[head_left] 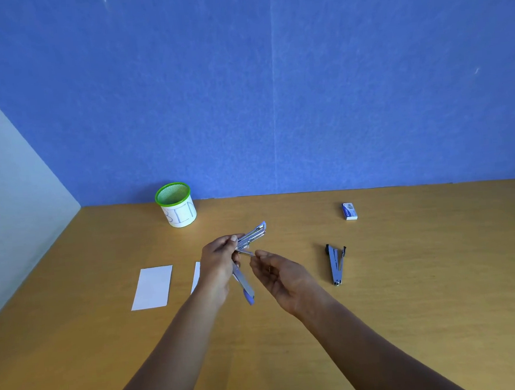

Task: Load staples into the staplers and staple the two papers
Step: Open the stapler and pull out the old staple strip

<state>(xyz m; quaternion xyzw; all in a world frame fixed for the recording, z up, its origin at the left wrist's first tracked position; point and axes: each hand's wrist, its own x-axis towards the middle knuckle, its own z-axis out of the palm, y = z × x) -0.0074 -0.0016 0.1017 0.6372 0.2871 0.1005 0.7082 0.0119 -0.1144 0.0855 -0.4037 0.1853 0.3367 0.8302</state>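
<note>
My left hand grips a blue and silver stapler swung wide open, one arm pointing up right, the other hanging down toward me. My right hand is palm up beside it, its fingertips pinching a thin silver strip of staples at the stapler's hinge. A second stapler lies open on the table to the right. One white paper lies left of my hands. A second paper is mostly hidden behind my left wrist. A small staple box sits at the far right.
A green-rimmed mesh cup with a white label stands at the back left of the wooden table. A blue wall closes off the back, a pale wall the left side.
</note>
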